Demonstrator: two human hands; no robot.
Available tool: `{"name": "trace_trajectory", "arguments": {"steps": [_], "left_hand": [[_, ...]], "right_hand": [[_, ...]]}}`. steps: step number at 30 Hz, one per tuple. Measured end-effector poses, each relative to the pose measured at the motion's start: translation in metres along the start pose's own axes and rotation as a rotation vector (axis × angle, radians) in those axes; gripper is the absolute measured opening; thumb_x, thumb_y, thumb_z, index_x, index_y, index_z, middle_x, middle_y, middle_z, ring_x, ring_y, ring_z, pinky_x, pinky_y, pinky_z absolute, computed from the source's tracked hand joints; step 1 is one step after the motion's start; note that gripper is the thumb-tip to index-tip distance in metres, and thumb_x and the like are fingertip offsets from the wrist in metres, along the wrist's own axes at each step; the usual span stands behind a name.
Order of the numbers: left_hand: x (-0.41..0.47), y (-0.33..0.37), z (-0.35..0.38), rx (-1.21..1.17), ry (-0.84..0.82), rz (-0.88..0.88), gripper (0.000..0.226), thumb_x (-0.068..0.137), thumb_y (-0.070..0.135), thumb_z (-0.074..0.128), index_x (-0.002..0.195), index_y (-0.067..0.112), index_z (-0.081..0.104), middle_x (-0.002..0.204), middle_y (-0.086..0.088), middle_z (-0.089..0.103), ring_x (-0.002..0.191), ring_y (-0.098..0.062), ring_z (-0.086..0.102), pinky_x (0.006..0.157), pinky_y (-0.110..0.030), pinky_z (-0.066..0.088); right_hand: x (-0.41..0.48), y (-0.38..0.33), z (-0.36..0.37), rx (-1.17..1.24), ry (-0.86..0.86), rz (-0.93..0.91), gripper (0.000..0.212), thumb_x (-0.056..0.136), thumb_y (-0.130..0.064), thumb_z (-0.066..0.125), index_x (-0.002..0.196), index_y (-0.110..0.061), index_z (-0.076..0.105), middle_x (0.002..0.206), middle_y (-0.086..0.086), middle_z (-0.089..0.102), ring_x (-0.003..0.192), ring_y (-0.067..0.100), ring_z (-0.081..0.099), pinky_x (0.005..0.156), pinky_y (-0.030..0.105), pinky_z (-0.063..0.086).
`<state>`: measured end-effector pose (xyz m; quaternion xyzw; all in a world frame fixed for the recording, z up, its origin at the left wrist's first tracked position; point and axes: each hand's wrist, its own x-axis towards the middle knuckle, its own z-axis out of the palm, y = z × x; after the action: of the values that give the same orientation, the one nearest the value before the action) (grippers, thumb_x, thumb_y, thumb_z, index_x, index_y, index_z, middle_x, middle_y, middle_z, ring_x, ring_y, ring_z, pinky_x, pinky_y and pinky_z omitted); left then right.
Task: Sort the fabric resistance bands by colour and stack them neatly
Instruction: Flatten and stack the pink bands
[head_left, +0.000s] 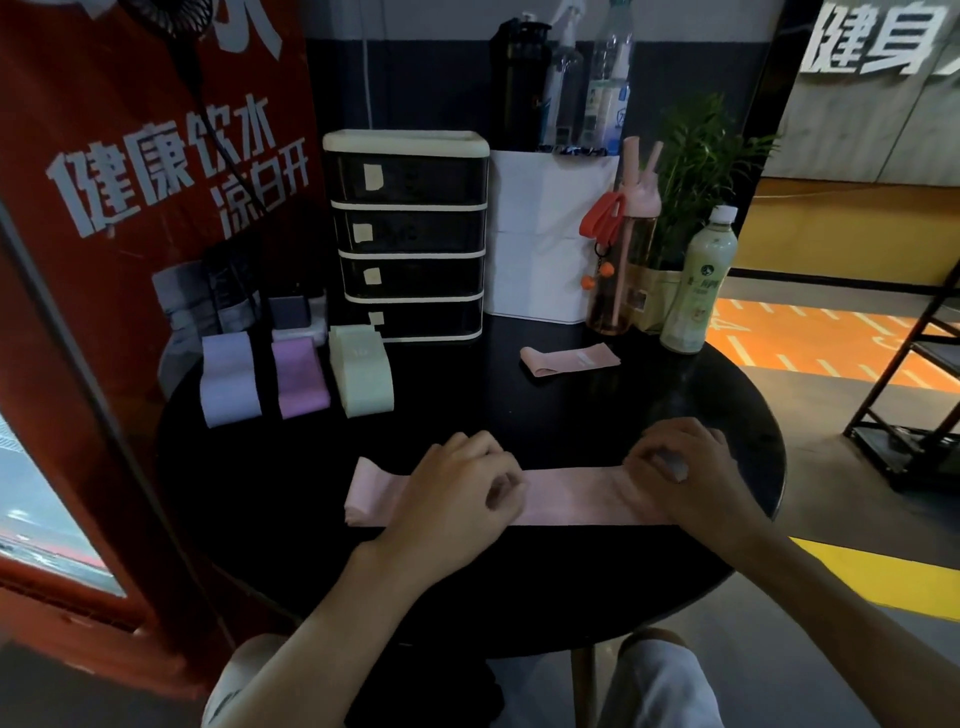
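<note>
Pink band (571, 493) lies flat, well in front of the drawer unit (408, 234). Left hand (457, 499) and right hand (680, 473) each pinch it with curled fingers, probably straightening it for stacking.

The pink band (571, 496), lilac stack (228, 382), purple stack (300, 376) and pale-green stack (361, 374) read as matt, soft woven cloth. The round tabletop (467, 384) is black, smooth and faintly glossy; in this dim light its material cannot be fixed, possibly lacquered wood. The drawer unit (431, 234) is smooth plastic: cream frame, dark translucent fronts, paper labels (373, 176).
</note>
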<state>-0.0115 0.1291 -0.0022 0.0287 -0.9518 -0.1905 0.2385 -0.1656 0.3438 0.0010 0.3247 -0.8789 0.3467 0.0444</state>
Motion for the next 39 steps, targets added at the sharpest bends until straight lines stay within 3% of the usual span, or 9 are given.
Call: {"name": "trace_trajectory", "arguments": {"steps": [3, 7, 12, 15, 27, 32, 35, 37, 39], "left_hand": [[0.0, -0.003, 0.003, 0.002, 0.005, -0.002, 0.009, 0.09, 0.034, 0.063, 0.094, 0.03, 0.07, 0.095, 0.016, 0.056, 0.09, -0.006, 0.05, 0.084, -0.03, 0.042], [-0.001, -0.004, 0.003, -0.026, -0.001, -0.015, 0.008, 0.09, 0.034, 0.063, 0.095, 0.032, 0.069, 0.096, 0.018, 0.055, 0.091, -0.003, 0.048, 0.085, -0.026, 0.04], [0.001, -0.003, 0.0, -0.075, -0.029, -0.044, 0.009, 0.089, 0.034, 0.064, 0.096, 0.032, 0.069, 0.098, 0.018, 0.054, 0.093, -0.002, 0.047, 0.086, -0.024, 0.04], [0.001, -0.005, 0.002, -0.095, -0.021, -0.045, 0.008, 0.091, 0.037, 0.062, 0.095, 0.033, 0.068, 0.098, 0.018, 0.053, 0.094, -0.001, 0.045, 0.085, -0.02, 0.038], [0.003, -0.01, 0.006, -0.074, -0.009, -0.03, 0.005, 0.087, 0.037, 0.064, 0.088, 0.032, 0.066, 0.093, 0.018, 0.053, 0.091, -0.004, 0.046, 0.081, -0.016, 0.035], [0.002, -0.008, 0.004, -0.078, -0.031, -0.031, 0.008, 0.089, 0.039, 0.06, 0.09, 0.034, 0.065, 0.094, 0.019, 0.052, 0.095, -0.001, 0.045, 0.08, -0.014, 0.033], [0.002, -0.007, 0.002, -0.072, -0.034, -0.028, 0.006, 0.089, 0.038, 0.061, 0.091, 0.034, 0.065, 0.094, 0.019, 0.052, 0.095, -0.002, 0.045, 0.081, -0.014, 0.034], [0.003, -0.006, 0.001, -0.074, -0.044, -0.037, 0.006, 0.09, 0.036, 0.061, 0.094, 0.034, 0.066, 0.096, 0.019, 0.052, 0.097, -0.001, 0.044, 0.081, -0.013, 0.033], [0.003, -0.007, 0.003, -0.055, -0.045, -0.024, 0.009, 0.091, 0.038, 0.059, 0.096, 0.034, 0.066, 0.096, 0.019, 0.051, 0.095, -0.002, 0.045, 0.082, -0.015, 0.033]], "right_hand": [[0.036, -0.001, -0.007, 0.034, 0.048, -0.04, 0.007, 0.082, -0.037, 0.067, 0.075, -0.039, 0.066, 0.092, -0.014, 0.064, 0.094, 0.01, 0.059, 0.087, 0.047, 0.05], [0.094, 0.003, 0.001, 0.018, 0.027, 0.025, 0.004, 0.084, -0.033, 0.069, 0.086, -0.033, 0.066, 0.096, -0.01, 0.062, 0.094, 0.014, 0.06, 0.089, 0.046, 0.051], [0.149, 0.018, 0.022, -0.109, -0.051, 0.185, 0.042, 0.082, -0.043, 0.065, 0.123, -0.037, 0.06, 0.129, 0.003, 0.058, 0.122, 0.03, 0.05, 0.103, 0.048, 0.042], [0.165, 0.023, 0.033, -0.21, -0.079, 0.261, 0.046, 0.088, -0.046, 0.058, 0.133, -0.04, 0.052, 0.141, 0.003, 0.047, 0.132, 0.032, 0.035, 0.105, 0.046, 0.029], [0.179, 0.041, 0.042, -0.179, -0.061, 0.196, 0.039, 0.089, -0.026, 0.06, 0.126, -0.015, 0.061, 0.139, -0.001, 0.04, 0.129, 0.02, 0.041, 0.107, 0.041, 0.033], [0.176, 0.04, 0.04, -0.078, -0.016, 0.092, 0.026, 0.083, -0.002, 0.059, 0.106, 0.006, 0.069, 0.127, 0.016, 0.046, 0.115, 0.02, 0.048, 0.092, 0.016, 0.033], [0.178, 0.034, 0.036, -0.007, -0.016, 0.091, 0.03, 0.076, -0.011, 0.056, 0.096, 0.005, 0.073, 0.128, 0.016, 0.051, 0.115, 0.031, 0.055, 0.089, 0.024, 0.044], [0.169, 0.014, 0.025, 0.017, -0.031, 0.054, 0.021, 0.081, -0.001, 0.057, 0.092, 0.003, 0.074, 0.121, 0.011, 0.059, 0.104, 0.024, 0.06, 0.082, 0.019, 0.046], [0.159, -0.003, 0.018, 0.018, -0.035, -0.015, 0.021, 0.084, 0.004, 0.054, 0.091, -0.003, 0.073, 0.107, 0.007, 0.065, 0.092, 0.022, 0.062, 0.076, 0.029, 0.046]]}}
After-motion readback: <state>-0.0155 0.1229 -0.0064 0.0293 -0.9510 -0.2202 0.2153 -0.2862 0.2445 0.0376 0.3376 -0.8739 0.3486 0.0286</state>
